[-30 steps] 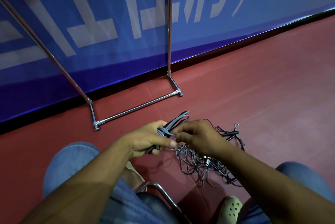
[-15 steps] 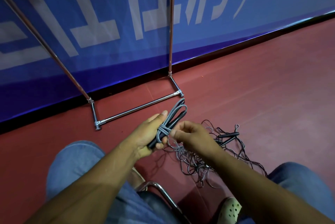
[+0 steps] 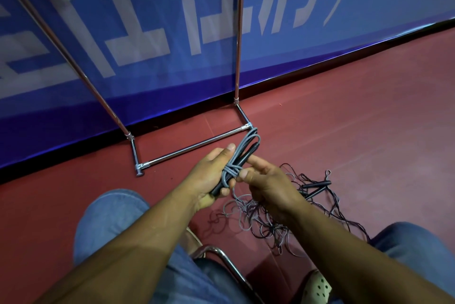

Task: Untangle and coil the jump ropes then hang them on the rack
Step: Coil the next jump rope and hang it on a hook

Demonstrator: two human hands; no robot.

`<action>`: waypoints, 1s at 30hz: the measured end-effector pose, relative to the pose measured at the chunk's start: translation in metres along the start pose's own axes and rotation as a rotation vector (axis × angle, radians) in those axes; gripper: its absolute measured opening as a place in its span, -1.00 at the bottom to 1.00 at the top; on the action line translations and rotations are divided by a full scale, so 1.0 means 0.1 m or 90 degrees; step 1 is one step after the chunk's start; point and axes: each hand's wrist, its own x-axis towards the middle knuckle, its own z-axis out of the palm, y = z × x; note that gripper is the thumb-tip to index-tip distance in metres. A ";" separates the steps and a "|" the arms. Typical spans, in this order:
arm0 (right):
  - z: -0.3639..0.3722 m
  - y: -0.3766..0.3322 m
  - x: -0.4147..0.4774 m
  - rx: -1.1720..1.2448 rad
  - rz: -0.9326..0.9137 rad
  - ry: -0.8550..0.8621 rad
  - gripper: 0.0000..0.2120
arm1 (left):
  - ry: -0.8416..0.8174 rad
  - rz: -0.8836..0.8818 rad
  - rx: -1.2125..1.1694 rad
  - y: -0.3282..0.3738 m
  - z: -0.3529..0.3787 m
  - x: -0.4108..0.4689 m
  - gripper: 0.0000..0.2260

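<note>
While in left hand (image 3: 209, 175), coiled rope (image 3: 242, 153).

A coiled rope (image 3: 240, 158) shows grey cord wound over black handles, and a tangle of ropes (image 3: 270, 217) mixes thin grey and black strands with two more black handles (image 3: 316, 184) on a dark red floor (image 3: 344, 131). The rack (image 3: 197, 146) has a shiny silver base and coppery-brown uprights. The banner (image 3: 172, 82) is blue with large pale grey-white lettering and a black strip along its bottom edge; the jeans (image 3: 110, 217) are faded blue, and the shoe (image 3: 317, 289) is cream, dotted with dark holes.
</note>
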 end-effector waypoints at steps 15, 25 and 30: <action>-0.02 0.07 0.02 -0.055 0.005 0.097 -0.68 | 0.198 0.142 0.178 -0.03 0.10 0.03 -0.51; -0.01 0.03 0.04 -0.253 -0.066 0.071 -0.82 | 0.199 0.032 -0.005 0.09 0.09 0.06 -0.76; -0.15 -0.04 0.07 -0.269 -0.025 -0.023 -0.80 | 0.143 0.005 -0.025 0.11 0.03 0.01 -0.71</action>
